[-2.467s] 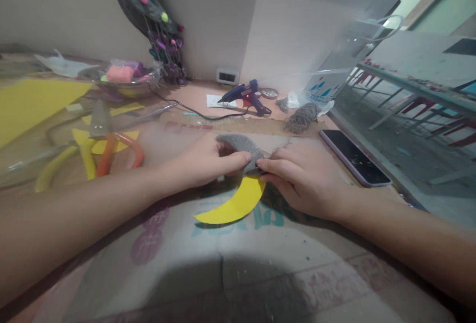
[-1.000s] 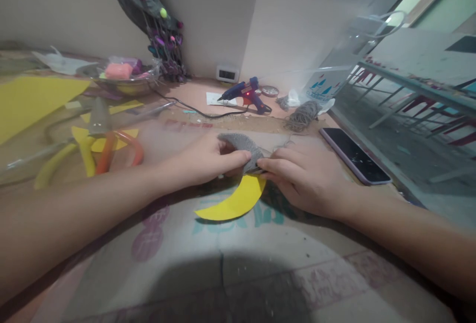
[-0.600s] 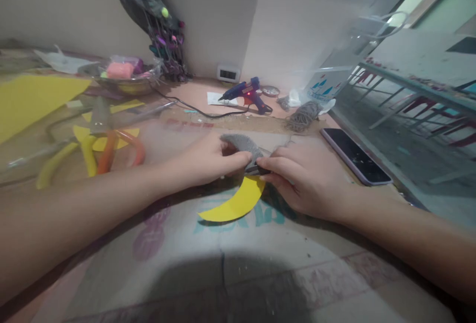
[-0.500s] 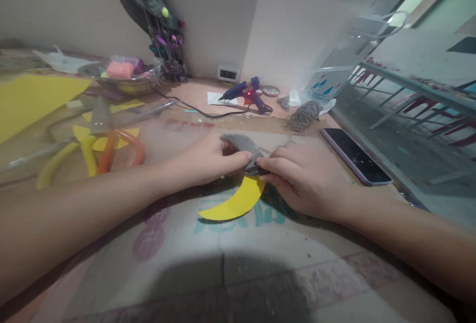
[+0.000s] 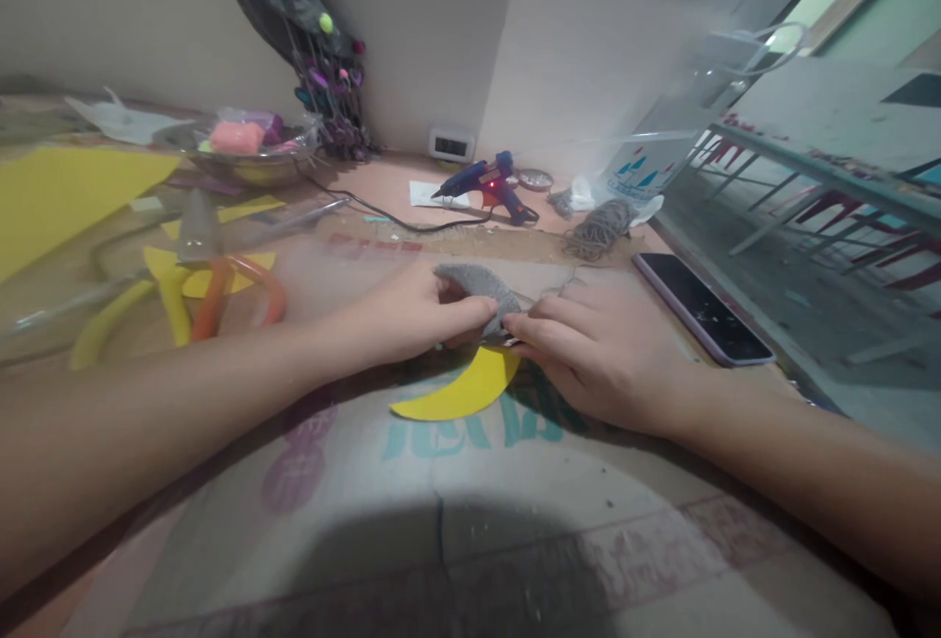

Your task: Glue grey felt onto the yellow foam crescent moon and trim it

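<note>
A yellow crescent-shaped card [image 5: 463,391] has its upper part wrapped closely in grey yarn [image 5: 481,283]; its bare pointed end hangs down toward me. My left hand [image 5: 422,310] grips the wrapped part, thumb on top. Against the edge of the wrapping, my right hand [image 5: 580,329] pinches with thumb and forefinger. The strand between those fingertips is mostly hidden. Beyond the right hand sits a loose bundle of grey yarn [image 5: 599,229].
A glue gun [image 5: 489,185] with a red light lies at the back. Scissors with orange and yellow handles [image 5: 210,300] are at left, by yellow card sheets [image 5: 66,197] and a bowl [image 5: 242,168]. A phone [image 5: 702,310] lies at right. Printed cardboard [image 5: 368,530] covers the worktop.
The bare yellow end has tipped up slightly. My right fingertips have shifted a little left along the wrapping; both hands otherwise stay in place.
</note>
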The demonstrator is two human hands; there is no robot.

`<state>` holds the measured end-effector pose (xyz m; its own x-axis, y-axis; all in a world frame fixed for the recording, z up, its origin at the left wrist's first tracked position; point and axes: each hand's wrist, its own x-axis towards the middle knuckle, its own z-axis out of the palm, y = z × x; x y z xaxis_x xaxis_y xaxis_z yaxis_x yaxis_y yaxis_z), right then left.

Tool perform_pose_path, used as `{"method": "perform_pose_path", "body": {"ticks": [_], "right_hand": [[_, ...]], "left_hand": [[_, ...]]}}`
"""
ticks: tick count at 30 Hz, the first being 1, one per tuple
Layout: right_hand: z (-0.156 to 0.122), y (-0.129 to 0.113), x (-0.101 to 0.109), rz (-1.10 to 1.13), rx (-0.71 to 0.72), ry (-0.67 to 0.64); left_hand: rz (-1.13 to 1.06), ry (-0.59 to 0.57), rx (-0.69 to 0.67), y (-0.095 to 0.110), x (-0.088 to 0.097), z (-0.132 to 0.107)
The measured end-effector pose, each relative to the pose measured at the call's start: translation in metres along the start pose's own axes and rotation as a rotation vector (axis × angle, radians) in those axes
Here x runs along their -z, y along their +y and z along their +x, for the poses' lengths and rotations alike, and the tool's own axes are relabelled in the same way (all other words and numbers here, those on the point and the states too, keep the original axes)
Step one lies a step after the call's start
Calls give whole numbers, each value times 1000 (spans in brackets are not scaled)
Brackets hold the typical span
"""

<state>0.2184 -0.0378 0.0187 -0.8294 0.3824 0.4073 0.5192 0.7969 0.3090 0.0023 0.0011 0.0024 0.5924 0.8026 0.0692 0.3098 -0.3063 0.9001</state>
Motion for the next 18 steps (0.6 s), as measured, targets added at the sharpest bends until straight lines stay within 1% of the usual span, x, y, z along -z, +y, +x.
{"method": "perform_pose_path", "body": {"ticks": [8, 12, 18], "right_hand": [[-2, 0, 4, -117, 62, -21], [-2, 0, 5, -128, 77, -27], [-2, 0, 6, -131, 81, -39]], "left_hand": [[21, -3, 2, -1, 1, 1], [16, 5, -2, 0, 0, 1], [18, 0, 32, 3, 0, 0]]}}
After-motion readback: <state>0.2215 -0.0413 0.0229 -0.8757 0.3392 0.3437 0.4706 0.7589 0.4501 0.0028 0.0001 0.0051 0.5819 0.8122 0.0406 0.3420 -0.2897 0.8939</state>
